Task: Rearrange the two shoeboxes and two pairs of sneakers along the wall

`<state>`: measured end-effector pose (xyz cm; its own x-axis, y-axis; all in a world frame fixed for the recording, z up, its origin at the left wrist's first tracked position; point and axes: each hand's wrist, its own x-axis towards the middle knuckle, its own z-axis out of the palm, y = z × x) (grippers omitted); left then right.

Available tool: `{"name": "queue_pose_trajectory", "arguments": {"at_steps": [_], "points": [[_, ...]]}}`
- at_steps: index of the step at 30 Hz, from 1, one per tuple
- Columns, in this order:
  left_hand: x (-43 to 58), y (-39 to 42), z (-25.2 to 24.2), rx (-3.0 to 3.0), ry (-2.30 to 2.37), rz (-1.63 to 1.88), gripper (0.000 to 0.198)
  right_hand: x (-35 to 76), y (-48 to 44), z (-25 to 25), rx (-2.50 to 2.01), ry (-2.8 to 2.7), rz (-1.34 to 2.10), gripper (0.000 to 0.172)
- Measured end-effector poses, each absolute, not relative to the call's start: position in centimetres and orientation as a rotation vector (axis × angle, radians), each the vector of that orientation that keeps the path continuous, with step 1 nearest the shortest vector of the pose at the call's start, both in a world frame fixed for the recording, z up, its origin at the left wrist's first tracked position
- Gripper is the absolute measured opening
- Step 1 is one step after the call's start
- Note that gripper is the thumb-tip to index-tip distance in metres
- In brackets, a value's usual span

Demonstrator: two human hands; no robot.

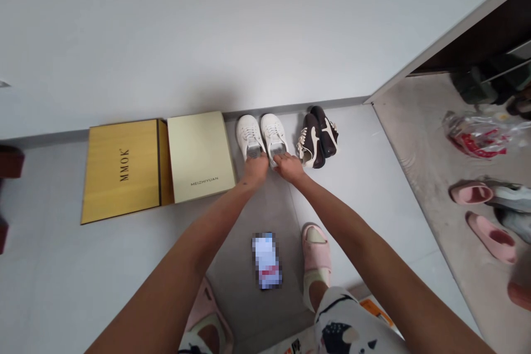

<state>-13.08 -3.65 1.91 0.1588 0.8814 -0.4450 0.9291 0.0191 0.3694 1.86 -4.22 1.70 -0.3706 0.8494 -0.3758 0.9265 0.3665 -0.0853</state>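
Two white sneakers (261, 131) stand side by side on the floor, toes toward the wall. My left hand (255, 170) is closed on the heel of the left one, and my right hand (289, 167) grips the heel of the right one. The fingers are partly hidden behind the backs of my hands. Just right of them lies a pair of dark brown sneakers (314, 144) with cream laces, the shoes tipped on their sides. Left of the white pair is a pale cream shoebox (201, 155) marked MEIZHIYUAN.
A yellow MMOK box (122, 168) lies beside the cream box. A phone (267, 263) rests on the floor between my feet, which wear pink slippers (316, 251). At right are more pink slippers (492, 238) and a clear plastic bag (483, 135). A white wall (207, 27) rises behind.
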Motion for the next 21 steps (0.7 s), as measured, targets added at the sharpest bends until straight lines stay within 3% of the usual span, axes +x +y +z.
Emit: {"name": "queue_pose_trajectory", "arguments": {"at_steps": [21], "points": [[-14.02, -4.39, 1.02, 1.977, 1.758, -0.244, 0.041, 1.57, -3.36, 0.79, 1.616, 2.325, -0.431, 0.027]]}}
